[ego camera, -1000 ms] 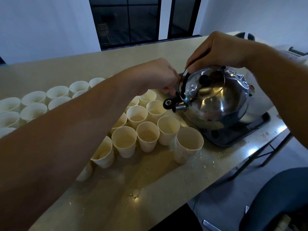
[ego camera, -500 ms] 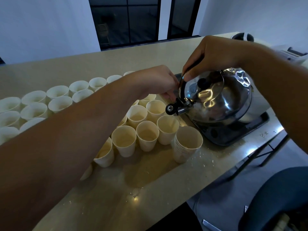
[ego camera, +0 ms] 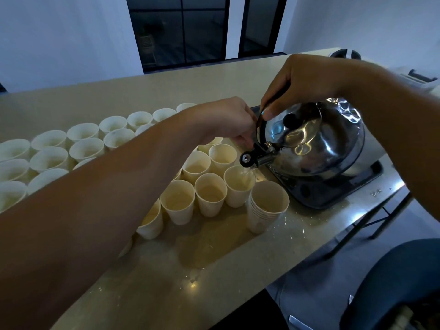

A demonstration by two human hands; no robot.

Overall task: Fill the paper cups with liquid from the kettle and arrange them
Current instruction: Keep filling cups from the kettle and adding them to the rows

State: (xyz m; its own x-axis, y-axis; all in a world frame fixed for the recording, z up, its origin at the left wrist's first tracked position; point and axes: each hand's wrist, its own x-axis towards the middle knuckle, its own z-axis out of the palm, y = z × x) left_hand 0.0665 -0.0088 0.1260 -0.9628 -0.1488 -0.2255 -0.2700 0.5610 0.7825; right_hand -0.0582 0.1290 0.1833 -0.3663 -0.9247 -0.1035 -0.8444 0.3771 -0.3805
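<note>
One kettle (ego camera: pixel 316 141), steel, tilted, spout (ego camera: pixel 259 159) just above one paper cup (ego camera: pixel 239 186); liquid runs into it. Right hand (ego camera: pixel 300 83) grips kettle handle, fingers curled round it. Left hand (ego camera: pixel 226 120) at spout lever, fingers curled; exact hold cannot be told. One nested stack of cups (ego camera: pixel 266 206) nearest, below right-hand fingers. About eight filled cups (ego camera: pixel 209 194) below left fingers; about fifteen cups (ego camera: pixel 83 148) beyond left forearm. One dark tray (ego camera: pixel 338 189) under kettle.

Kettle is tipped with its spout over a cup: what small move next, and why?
Probably hold the tilt a moment. The right hand holds the kettle with water running into the cup below the spout, which looks only partly filled; level off as it nears the rim.
</note>
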